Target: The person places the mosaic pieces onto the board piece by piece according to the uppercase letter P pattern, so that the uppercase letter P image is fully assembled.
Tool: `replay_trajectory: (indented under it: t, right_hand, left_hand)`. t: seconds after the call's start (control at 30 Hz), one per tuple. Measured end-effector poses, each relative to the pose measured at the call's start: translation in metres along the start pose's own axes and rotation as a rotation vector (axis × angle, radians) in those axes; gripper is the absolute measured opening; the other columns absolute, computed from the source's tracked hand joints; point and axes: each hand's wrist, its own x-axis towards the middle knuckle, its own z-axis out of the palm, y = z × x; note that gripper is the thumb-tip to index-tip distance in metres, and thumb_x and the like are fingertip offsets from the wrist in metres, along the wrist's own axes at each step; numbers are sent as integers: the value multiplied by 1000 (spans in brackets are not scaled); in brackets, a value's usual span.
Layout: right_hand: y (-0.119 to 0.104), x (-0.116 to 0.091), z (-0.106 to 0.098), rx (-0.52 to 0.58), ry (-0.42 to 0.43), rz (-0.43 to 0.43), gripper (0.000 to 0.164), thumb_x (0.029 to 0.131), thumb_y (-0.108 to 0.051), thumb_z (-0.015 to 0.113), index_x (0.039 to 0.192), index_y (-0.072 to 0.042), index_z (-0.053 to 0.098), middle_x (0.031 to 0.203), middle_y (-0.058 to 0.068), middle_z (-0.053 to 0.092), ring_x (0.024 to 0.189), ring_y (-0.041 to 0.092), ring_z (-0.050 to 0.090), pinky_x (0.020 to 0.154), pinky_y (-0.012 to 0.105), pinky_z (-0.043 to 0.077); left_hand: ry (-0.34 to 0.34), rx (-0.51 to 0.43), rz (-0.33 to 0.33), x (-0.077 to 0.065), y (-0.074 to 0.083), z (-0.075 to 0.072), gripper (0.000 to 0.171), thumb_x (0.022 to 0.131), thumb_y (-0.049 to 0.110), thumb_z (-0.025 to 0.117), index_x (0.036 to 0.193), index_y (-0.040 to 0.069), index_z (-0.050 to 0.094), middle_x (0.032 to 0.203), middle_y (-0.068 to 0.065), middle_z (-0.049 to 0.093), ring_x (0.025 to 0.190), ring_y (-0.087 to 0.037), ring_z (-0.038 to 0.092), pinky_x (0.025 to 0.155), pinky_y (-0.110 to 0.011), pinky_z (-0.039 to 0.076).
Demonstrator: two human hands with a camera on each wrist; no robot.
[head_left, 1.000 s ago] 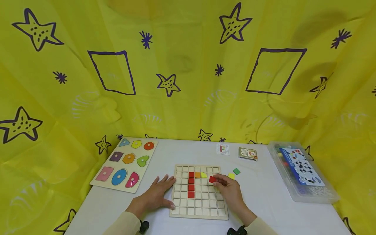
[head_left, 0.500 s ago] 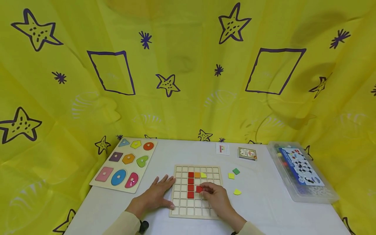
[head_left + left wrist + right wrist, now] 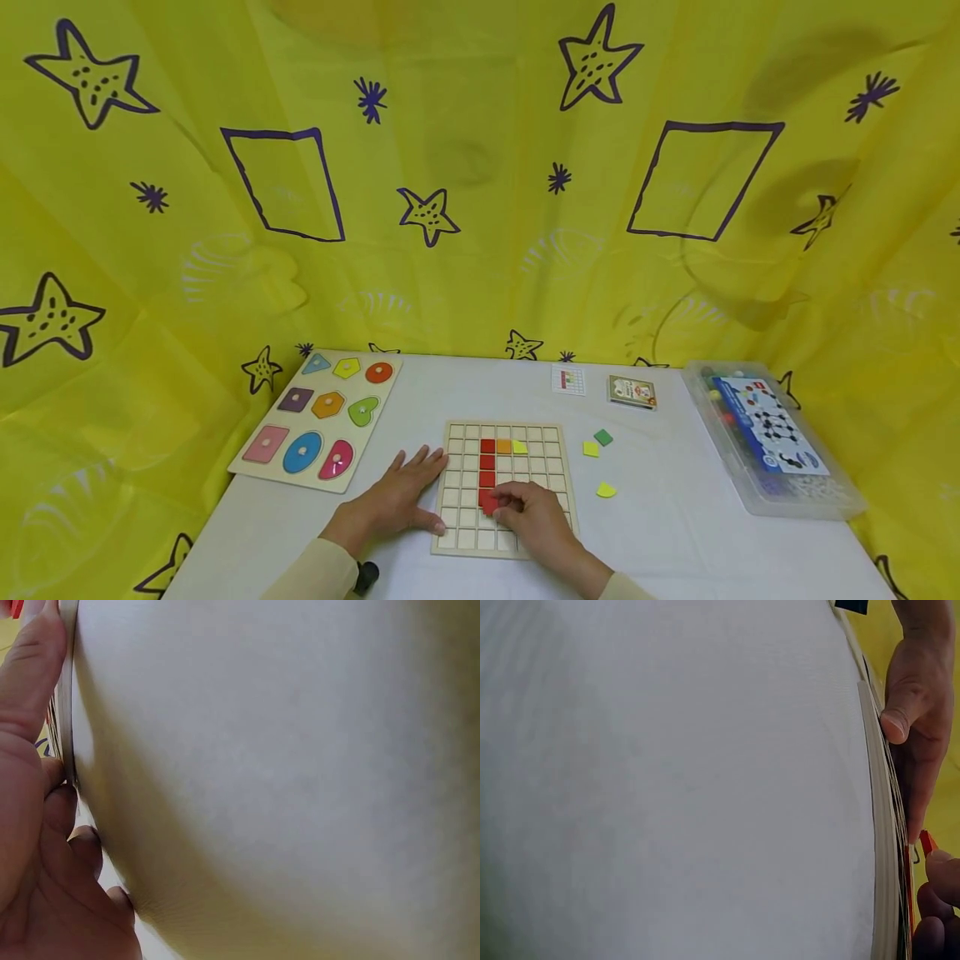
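A wooden grid board [image 3: 460, 540] lies on the white table. Set in its cells are a column of red square tiles [image 3: 487, 462], an orange tile [image 3: 504, 447] and a yellow piece [image 3: 520, 447] beside the top one. My right hand [image 3: 542, 521] pinches another red tile [image 3: 928, 841] between thumb and fingers, tilted over the column's lower end; in the head view it overlaps the lowest red tile there. With fingers spread, my left hand [image 3: 397, 500] rests at the board's left edge, thumb at the lower side. The left wrist view shows its fingers [image 3: 84, 844] along that edge.
Right of the board lie a green tile [image 3: 603, 437], a yellow square [image 3: 591, 449] and a yellow rounded piece [image 3: 606, 490]. Behind are a pattern card [image 3: 568, 381] and a card stack [image 3: 632, 391]. A shape puzzle [image 3: 313, 429] stands left, a plastic box [image 3: 772, 442] right.
My right hand has carried the red tile from the board's right side leftward and down to the column's lower end. The yellow rounded piece has come into view. My left hand stays put.
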Motion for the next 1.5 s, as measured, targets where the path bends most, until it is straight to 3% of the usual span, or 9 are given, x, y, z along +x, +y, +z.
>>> replay_trajectory:
  t: [0.5,1.07,1.23,1.5]
  right_hand:
    - [-4,-4,3,-183,-22,-89,19,83,-12,88,102,-15,82,94,-10,74,88,5,57,74,24,51]
    - [-2,-3,4,-252,-22,-132,20,81,-14,89,101,-16,83,97,-9,75,88,5,56,74,24,49]
    - [-3,-4,3,-224,-26,-106,18,84,-17,88,101,-17,83,97,-9,75,88,5,57,74,24,49]
    - [-3,-1,-5,-22,-38,20,13,94,-13,79,106,-9,78,92,-4,68,83,4,58,72,19,53]
  left_hand:
    - [18,-6,39,-4,2,-2,110,78,52,88,164,7,37,172,-11,34,162,-40,20,131,-65,8]
    - [4,-19,26,-2,2,-3,110,78,52,88,164,8,36,172,-11,33,163,-40,19,131,-65,6]
    - [0,-26,16,-2,1,-3,111,78,53,88,165,9,36,173,-9,32,163,-38,18,132,-64,6]
    - [5,-66,35,-3,2,-2,109,79,51,88,165,8,35,173,-12,31,163,-42,16,130,-68,3]
